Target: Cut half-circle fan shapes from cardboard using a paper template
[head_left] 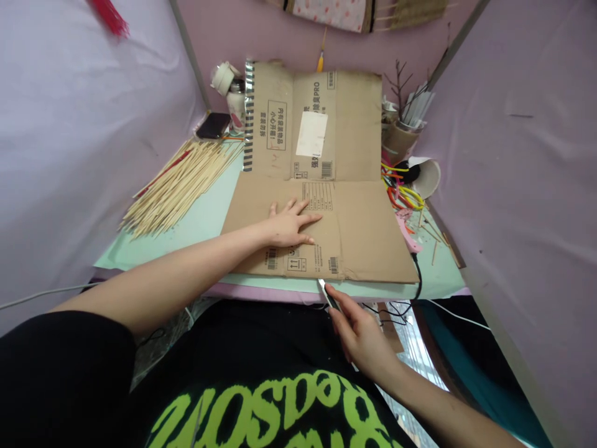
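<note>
Brown cardboard [345,186] takes up the middle of the pale green table [198,211], creased crosswise, its near panel lying down and its far panel seeming to tilt up behind. I can make out printed characters and barcodes, and a white label [311,134] on that far panel. One person works at it: the left hand [291,227] is spread flat on the near panel, fingers fanned, pressing on the board with nothing in its grasp. The right hand [352,326], just in front of the cardboard, is curled around a utility knife [330,298], its blade at the board's near edge; whether it bites in, I can't tell. Left of the cardboard lies a loose heap of thin wooden sticks [172,190], with a dark phone [213,126] beyond them and a bottle [237,106] close by the far panel. To the cardboard's right are coloured pipe cleaners [410,198], a pink glue gun [407,231] partly hidden by the board, a tipped paper cup [430,179] and, farther back, a container [400,142] near some twigs [400,87].
</note>
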Available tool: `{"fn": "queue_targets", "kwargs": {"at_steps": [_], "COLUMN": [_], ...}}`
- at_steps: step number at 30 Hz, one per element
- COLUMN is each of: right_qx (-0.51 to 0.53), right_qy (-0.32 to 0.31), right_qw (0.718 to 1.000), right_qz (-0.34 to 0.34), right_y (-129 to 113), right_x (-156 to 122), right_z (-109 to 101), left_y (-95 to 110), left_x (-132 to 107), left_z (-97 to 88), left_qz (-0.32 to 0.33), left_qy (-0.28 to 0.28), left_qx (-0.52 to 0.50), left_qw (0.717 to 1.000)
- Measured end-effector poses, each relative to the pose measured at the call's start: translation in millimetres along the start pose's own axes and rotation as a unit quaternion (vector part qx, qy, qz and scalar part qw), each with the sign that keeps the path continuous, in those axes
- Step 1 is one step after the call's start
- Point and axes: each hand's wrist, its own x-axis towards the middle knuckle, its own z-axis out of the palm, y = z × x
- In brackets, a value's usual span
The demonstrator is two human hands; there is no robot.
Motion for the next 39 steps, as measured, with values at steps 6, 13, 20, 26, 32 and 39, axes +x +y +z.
{"fn": "queue_targets", "kwargs": {"at_steps": [6,13,20,26,32,39], "right_qx": [-0.024,-0.029,-0.056,-0.080,-0.058,-0.069], "right_qy": [-0.013,0.002,0.024,0.029,0.020,0.023], "right_qw": [1.000,0.999,0.997,0.994,0.997,0.995], "right_qz": [-0.015,-0.018,-0.043,-0.063,-0.039,-0.064], "right_y": [6.2,1.6,-1.6,4.0,0.1,1.1], "right_x": [-8.4,-5.2,-5.5,-14.1,0.7,-5.6], "right_z": [-8.7,-0.9,0.2,-6.8,3.0,0.1], "left_y": [-1.7,-0.2,0.1,0.0,2.3,1.9], "left_x": [0.2,-0.6,-0.6,-0.5,-1.6,-2.1], "left_z": [0.7,0.1,-0.6,-0.5,-1.9,-2.8], "left_qz": [0.004,0.000,-0.004,-0.003,-0.008,-0.005], "left_qy": [0.007,0.002,0.001,-0.001,-0.004,-0.004], "left_qx": [0.002,-0.002,0.000,-0.003,0.001,0.006], "left_qw": [1.000,1.000,1.000,1.000,1.000,1.000]}}
